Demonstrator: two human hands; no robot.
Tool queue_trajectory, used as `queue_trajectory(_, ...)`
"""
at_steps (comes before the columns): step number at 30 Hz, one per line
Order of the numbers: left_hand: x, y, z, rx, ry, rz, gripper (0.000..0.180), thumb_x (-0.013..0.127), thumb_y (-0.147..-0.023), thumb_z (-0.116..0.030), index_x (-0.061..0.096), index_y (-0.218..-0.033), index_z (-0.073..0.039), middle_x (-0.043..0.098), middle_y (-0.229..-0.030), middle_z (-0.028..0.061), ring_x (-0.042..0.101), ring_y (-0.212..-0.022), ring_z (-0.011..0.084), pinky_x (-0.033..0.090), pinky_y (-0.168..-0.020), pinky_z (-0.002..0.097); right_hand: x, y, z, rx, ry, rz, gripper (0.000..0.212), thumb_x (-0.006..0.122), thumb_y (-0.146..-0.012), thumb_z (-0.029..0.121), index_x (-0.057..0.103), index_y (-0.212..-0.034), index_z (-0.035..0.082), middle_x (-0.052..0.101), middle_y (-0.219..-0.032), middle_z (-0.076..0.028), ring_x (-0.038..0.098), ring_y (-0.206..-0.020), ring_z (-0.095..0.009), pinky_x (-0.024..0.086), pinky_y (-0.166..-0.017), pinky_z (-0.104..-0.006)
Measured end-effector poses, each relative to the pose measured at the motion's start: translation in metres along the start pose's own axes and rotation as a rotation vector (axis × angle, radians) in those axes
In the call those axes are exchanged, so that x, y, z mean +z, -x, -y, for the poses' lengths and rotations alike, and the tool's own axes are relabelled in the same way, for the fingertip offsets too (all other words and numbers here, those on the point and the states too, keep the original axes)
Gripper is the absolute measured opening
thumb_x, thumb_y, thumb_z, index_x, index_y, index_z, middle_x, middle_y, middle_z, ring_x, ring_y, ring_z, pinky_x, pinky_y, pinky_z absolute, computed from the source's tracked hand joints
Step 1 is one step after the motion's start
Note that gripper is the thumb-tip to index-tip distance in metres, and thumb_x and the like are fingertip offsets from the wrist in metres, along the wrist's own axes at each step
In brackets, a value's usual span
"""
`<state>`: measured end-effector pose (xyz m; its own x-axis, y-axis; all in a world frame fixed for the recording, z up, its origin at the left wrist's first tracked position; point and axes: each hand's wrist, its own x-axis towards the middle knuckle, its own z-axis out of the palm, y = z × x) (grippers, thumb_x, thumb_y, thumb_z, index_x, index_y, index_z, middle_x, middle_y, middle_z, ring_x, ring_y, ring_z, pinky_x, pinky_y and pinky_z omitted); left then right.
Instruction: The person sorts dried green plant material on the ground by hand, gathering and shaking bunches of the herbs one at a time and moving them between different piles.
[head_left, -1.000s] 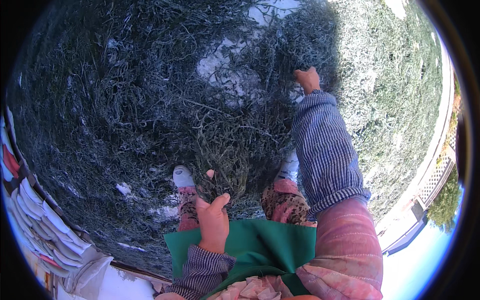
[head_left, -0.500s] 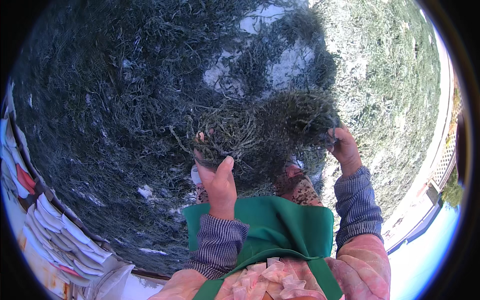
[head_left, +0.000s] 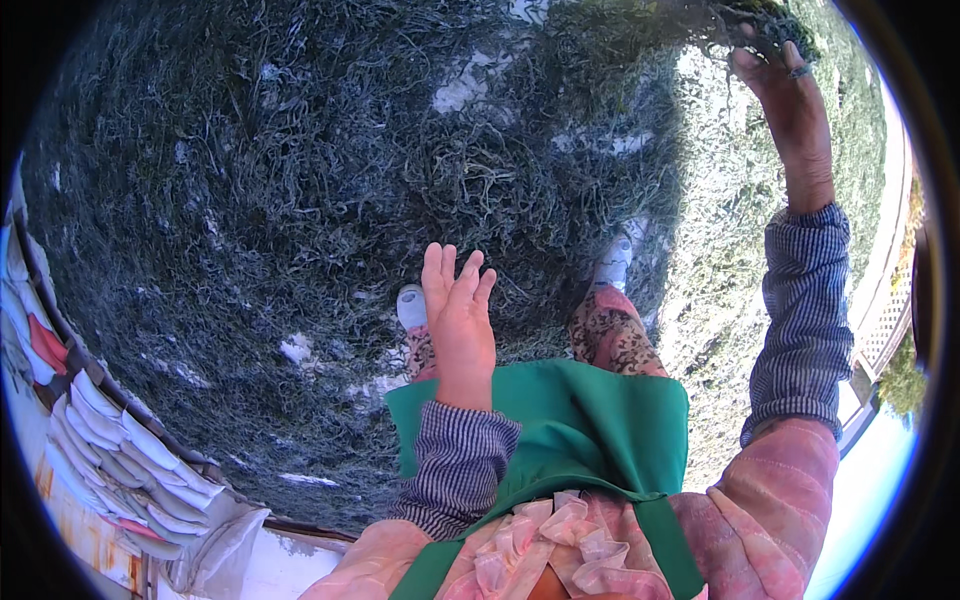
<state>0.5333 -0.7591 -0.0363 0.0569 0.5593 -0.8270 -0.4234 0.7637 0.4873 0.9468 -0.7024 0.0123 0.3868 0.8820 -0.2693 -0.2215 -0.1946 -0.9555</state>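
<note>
Dark green, stringy strands that look like seaweed (head_left: 300, 200) spread thickly across the ground all around me. My left hand (head_left: 460, 325) is open and holds nothing, its fingers stretched forward above the strands and just in front of my green apron (head_left: 560, 425). Far out at the upper right, my right hand (head_left: 788, 115) grips a dark clump of the strands (head_left: 770, 22) at its fingertips. Part of that clump is cut off by the top rim of the picture.
My pale shoes (head_left: 614, 262) stand among the strands. Whitish ground (head_left: 470, 88) shows through in patches. At the lower left, a stack of pale folded sacks (head_left: 130, 475) lies beyond a dark border. Sunlight falls on the right side, where a lattice fence (head_left: 885, 325) stands.
My left hand has let go of the clump and opened. My right hand has swung forward and to the right with strands in it. Strands have dropped onto the ground before me.
</note>
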Motion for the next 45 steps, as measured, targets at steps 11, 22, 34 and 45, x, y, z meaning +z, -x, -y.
queue_trajectory(11,-0.048,0.035,0.002,-0.057,0.081,0.012,0.061,0.05,-0.091,-0.006,0.019,-0.144,0.002,0.025,-0.145,0.0162,0.047,-0.117,0.0224,0.043,-0.093,0.0347,0.133,0.155,-0.341,0.867,0.907,0.195,0.078,0.071,-0.075,0.028,0.034,-0.134,-0.008,0.057,-0.119,-0.02,0.057,-0.105,-0.03,0.048,-0.084,-0.0384)
queue_trajectory(22,-0.071,0.039,0.002,-0.121,0.076,0.047,0.052,0.048,-0.092,-0.003,0.028,-0.14,0.003,0.032,-0.142,0.0164,0.051,-0.113,0.0234,0.047,-0.088,0.0337,0.056,0.238,-0.189,0.552,-0.302,-0.787,0.023,0.058,-0.09,0.029,0.057,-0.103,0.01,0.061,-0.093,-0.001,0.058,-0.08,-0.014,0.05,-0.072,-0.0354)
queue_trajectory(34,-0.094,0.112,0.067,-0.288,-0.31,0.282,0.048,0.046,-0.092,-0.005,0.034,-0.138,-0.001,0.039,-0.139,0.0111,0.051,-0.114,0.0226,0.045,-0.09,0.0341,-0.003,0.194,-0.323,0.738,-0.107,-0.731,0.033,0.065,-0.083,0.022,0.056,-0.11,0.006,0.061,-0.096,-0.002,0.059,-0.084,-0.016,0.05,-0.073,-0.0316)
queue_trajectory(45,-0.053,0.138,0.127,-0.277,-0.424,0.337,0.04,0.046,-0.092,-0.005,0.041,-0.132,-0.001,0.046,-0.133,0.0118,0.054,-0.109,0.0222,0.047,-0.088,0.0334,-0.056,0.378,-0.269,0.726,-0.52,-0.831,0.035,0.057,-0.075,0.009,0.059,-0.11,0.003,0.065,-0.098,-0.009,0.064,-0.088,-0.023,0.052,-0.079,-0.036)
